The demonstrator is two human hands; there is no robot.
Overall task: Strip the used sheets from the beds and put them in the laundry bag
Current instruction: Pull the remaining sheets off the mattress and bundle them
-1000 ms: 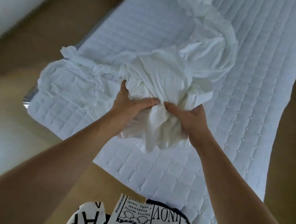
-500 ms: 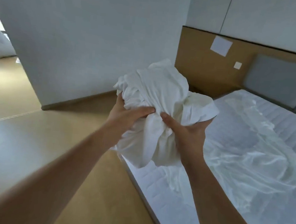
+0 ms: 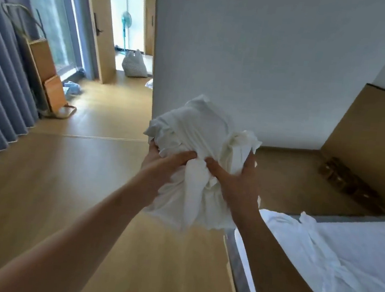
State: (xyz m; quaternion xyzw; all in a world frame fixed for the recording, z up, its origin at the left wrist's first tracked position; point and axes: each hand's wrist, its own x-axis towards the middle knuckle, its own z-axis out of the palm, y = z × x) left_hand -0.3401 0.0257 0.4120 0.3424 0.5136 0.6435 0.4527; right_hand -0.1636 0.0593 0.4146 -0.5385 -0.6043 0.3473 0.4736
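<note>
Here the sheet (image 3: 193, 150) is clenched by left hand (image 3: 163, 164) and right hand (image 3: 237, 181); its tail, hanging beside the bed (image 3: 354, 246), could be trodden on.

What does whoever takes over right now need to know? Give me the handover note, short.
Left hand: shut on the bundled sheet, gripping its left side.
Right hand: shut on the same bundle, right side.
Bundle is held up over the floor, clear of the bed.
A second loose white sheet lies on the bed.
A striped bag, probably the laundry bag, sits on the floor in the far doorway.
Done: one sheet stripped and balled up.
Left: bag it, then strip the other.
</note>
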